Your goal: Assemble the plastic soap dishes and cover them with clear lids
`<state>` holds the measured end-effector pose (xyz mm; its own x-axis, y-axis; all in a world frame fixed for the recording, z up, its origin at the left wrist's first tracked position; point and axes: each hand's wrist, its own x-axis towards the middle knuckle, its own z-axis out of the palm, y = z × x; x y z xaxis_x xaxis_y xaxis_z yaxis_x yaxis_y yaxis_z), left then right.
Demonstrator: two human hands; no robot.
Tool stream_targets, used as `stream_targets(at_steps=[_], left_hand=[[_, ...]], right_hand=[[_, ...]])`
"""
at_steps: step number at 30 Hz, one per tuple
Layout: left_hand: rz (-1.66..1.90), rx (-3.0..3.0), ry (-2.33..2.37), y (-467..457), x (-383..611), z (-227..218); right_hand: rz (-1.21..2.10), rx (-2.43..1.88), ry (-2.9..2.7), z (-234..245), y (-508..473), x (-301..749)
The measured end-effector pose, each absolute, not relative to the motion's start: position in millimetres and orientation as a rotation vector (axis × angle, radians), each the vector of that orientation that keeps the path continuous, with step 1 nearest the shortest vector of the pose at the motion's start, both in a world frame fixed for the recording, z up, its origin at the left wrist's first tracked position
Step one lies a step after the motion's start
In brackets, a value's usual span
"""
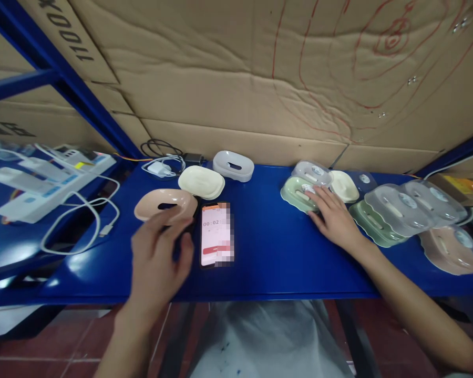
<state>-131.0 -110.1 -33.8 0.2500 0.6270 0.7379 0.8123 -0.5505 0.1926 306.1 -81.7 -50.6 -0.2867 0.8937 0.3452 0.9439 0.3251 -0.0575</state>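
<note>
Evidently, the step in hand was two-handed handling of dishes on the blue table (260, 262). The left hand (161, 249) was over the near edge of the peach dish (147, 206), at the left part of the table; its fingers were curved and blurred, and its thumb stood apart from them. Contact with the rim could not be confirmed. The right hand (335, 218) lay over the green dish (294, 194), with fingers spread across the clear lid and the thumb at the near edge; whether it was clamped on the dish could not be told. A phone (211, 239) showing a running-time display lay between the hands, just beside the left one. Behind it were a cream dish (201, 182) and a grey dish (223, 167). More lidded dishes (396, 210) stood to the right of the right hand, some stacked. As a judgement, any lift from this position called for the left fingers and thumb to close on the peach rim, and for the right hand to hold lid and base together.
</note>
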Motion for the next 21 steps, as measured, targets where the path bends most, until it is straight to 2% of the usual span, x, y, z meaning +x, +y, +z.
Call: stream_targets(at_steps=[4,9,15,21], left_hand=[[-1.062,-2.228,-1.484,-87.0,-176.0,-43.4],[-0.889,-2.310,-1.581,-73.6,-194.6,-61.6],[-0.926,-2.306,-1.622,-72.4,-192.2,-74.1],[-0.961,-2.353,-1.597,-76.5,-193.0,-73.5]], right_hand=[[-0.310,-1.653,-2.234,-49.5,-74.3,297.1],[-0.233,-1.484,-2.331,-34.5,-80.1,269.3],[-0.171,-1.242,-2.543,-32.9,-35.8,209.2],[-0.193,-1.180,-2.510,-39.9,30.1,135.9]])
